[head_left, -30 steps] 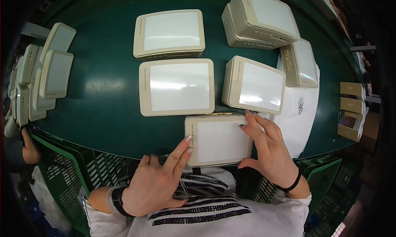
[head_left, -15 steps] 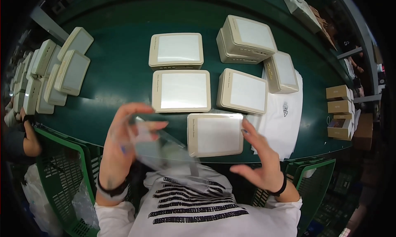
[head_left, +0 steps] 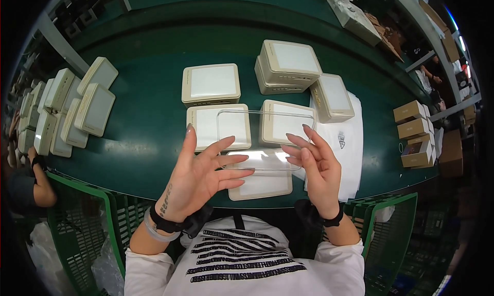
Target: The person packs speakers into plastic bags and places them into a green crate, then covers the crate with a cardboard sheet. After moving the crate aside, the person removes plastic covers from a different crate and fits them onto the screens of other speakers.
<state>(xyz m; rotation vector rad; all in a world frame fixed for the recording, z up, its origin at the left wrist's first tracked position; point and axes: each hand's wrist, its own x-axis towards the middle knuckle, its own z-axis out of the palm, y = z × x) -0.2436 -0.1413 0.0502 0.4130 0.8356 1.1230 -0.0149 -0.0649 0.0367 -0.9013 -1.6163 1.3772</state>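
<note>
A clear, rounded rectangular plastic cover is raised in front of me over the table. My right hand pinches its right end between thumb and fingers. Near its left end, my left hand is open with the fingers spread; some fingertips overlap the cover's lower edge, and I cannot tell whether they press on it. Below lies a cream case with a white top panel, partly seen through the cover. Behind it are two more such cases, a left one and a right one.
Farther back sit another cream case and a stack of cases. One case leans over a white bag. Many cases crowd the left, beside another person's arm. Small cartons stand right; green crates flank me.
The clear cover has swung up from my left side to level in front of me, and my right hand has taken its right end. My left fingers have spread. The view has shifted slightly.
</note>
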